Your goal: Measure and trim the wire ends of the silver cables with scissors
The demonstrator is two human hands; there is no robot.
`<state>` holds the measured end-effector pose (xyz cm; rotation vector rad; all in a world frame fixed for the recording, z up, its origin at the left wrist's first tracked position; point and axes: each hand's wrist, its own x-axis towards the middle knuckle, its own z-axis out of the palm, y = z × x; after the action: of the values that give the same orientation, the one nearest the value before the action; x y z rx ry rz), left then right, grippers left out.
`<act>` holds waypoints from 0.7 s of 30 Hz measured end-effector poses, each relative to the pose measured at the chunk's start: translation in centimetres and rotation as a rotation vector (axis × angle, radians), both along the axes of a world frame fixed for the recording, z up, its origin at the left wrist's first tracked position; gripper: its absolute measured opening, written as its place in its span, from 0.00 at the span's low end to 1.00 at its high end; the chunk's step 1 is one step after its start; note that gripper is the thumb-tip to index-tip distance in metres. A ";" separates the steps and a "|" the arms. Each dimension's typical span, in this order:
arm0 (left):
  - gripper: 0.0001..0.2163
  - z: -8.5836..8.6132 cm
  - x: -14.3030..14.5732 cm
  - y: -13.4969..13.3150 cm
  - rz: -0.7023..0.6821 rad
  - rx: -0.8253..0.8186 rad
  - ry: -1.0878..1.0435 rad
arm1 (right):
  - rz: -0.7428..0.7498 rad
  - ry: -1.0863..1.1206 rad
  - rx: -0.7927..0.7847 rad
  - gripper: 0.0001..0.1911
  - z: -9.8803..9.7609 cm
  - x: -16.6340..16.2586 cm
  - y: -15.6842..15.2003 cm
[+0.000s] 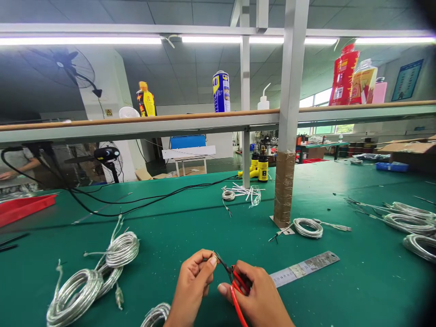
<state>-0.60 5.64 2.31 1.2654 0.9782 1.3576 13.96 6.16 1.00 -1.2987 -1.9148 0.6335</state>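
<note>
My left hand [193, 281] is closed in a pinch on the end of a thin wire [208, 259] low in the middle of the view. My right hand [255, 295] grips red-handled cutters [235, 284], whose dark jaws meet the wire end at my left fingertips. Both hands hover just above the green table mat [190, 227]. A coil of silvery cable [156, 314] lies under my left wrist. A steel ruler [304, 268] lies flat just right of my right hand.
Coiled silvery cables lie at front left [85, 281], by the taped post [308, 227] and at the right edge [408, 218]. A metal post [289, 113] carries a shelf with bottles. Black cords [136, 200], a red tray [23, 206] and a yellow tool [260, 168] sit farther back.
</note>
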 end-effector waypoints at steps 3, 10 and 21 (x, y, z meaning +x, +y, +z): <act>0.11 0.1 0.0 0.1 -0.009 0.001 0.014 | -0.007 -0.039 0.028 0.21 0.0 0.1 -0.1; 0.11 0.2 0.0 0.0 -0.004 0.016 0.056 | -0.056 -0.135 0.110 0.22 0.0 0.2 0.0; 0.11 0.1 -0.1 0.1 0.002 0.030 0.087 | -0.091 -0.283 0.121 0.23 0.3 0.2 -0.1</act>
<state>-0.65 5.76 2.45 1.3552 1.0226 1.3326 14.17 6.02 1.26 -1.4490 -2.0682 0.2943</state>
